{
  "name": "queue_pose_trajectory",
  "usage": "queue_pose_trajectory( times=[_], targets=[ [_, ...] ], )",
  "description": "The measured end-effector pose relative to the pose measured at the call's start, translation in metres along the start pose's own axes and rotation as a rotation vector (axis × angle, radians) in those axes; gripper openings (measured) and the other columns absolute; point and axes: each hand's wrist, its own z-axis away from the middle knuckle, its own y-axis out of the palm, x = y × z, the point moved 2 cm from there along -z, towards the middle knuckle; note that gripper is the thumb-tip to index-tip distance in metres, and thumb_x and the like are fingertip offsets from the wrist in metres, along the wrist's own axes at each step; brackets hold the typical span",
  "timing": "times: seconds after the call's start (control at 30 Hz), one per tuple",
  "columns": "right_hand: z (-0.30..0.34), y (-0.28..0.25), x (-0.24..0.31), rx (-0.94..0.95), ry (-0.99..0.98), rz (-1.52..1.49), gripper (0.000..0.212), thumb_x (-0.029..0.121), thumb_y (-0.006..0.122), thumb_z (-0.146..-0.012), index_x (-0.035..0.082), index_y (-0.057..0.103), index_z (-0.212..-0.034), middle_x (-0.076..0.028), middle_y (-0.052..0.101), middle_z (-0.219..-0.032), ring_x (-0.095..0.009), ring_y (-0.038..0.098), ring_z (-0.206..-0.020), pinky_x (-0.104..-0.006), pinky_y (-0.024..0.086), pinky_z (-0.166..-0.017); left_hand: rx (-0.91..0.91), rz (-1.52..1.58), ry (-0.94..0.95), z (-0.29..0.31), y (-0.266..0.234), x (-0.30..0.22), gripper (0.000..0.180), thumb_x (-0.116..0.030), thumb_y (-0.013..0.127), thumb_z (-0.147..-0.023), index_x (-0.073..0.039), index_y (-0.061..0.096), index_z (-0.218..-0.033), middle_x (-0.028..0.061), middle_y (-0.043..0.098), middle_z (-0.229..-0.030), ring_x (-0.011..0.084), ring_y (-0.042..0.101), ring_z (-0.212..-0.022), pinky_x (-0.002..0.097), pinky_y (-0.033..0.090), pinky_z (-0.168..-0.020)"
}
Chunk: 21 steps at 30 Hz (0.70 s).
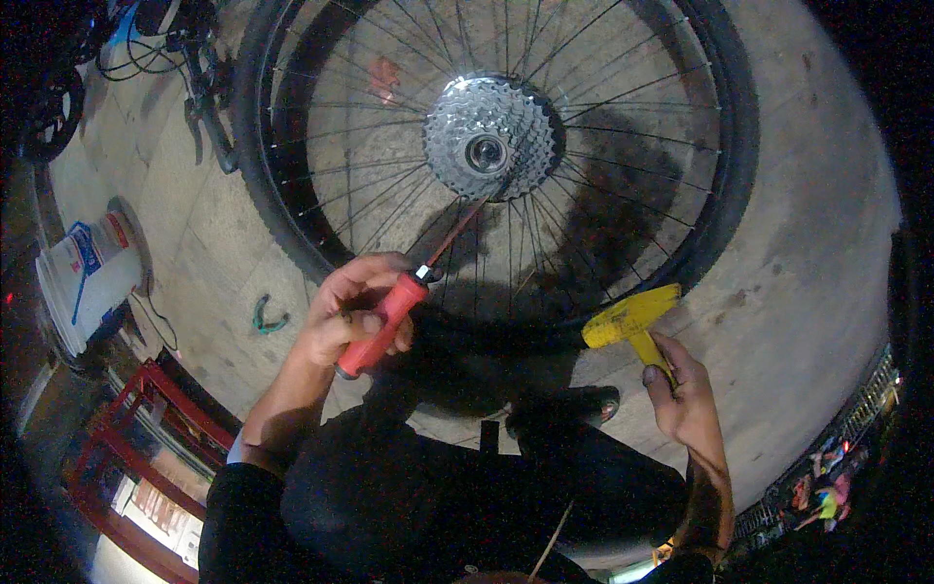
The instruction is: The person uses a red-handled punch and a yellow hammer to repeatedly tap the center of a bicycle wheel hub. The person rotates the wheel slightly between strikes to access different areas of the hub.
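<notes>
The silver cassette (491,136) sits at the hub of a bicycle wheel (496,165) that stands on the concrete floor (808,243), far from the person and near the middle of the view. It is seated on the hub, so by the look of it the loosening is not finished. A screwdriver (409,292) with a red handle slants up from the left hand (355,311), its thin shaft tip set against the near edge of the cassette; the fingers are wrapped tight round the handle. To the right, the right hand (686,394) grips the handle of a yellow hammer (632,321), held clear of the screwdriver, near the tyre. Far left stands a white bucket (88,277).
</notes>
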Motion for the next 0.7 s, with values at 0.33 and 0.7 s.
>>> queue_pose_trajectory(
  times=[0.33,0.7],
  targets=[
    [0.000,-0.007,0.001,0.063,0.184,-0.136,0.038,0.004,0.057,-0.087,-0.007,0.054,-0.124,-0.023,0.068,-0.098,-0.026,0.067,-0.084,-0.0341,0.051,-0.075,-0.091,-0.033,-0.028,-0.009,0.006,-0.007,0.068,-0.010,0.065,-0.070,0.002,0.046,-0.134,0.0202,0.064,-0.109,0.0289,0.067,-0.072,0.0374,0.056,-0.063],
    [0.006,-0.011,-0.002,0.067,0.148,-0.182,0.038,0.002,0.056,-0.088,-0.007,0.052,-0.125,-0.024,0.067,-0.102,-0.027,0.066,-0.087,-0.0340,0.052,-0.078,-0.092,-0.105,-0.073,-0.016,0.003,-0.027,0.066,-0.009,0.061,-0.072,0.001,0.045,-0.135,0.0197,0.063,-0.110,0.0279,0.069,-0.074,0.0339,0.057,-0.060]
  ],
)
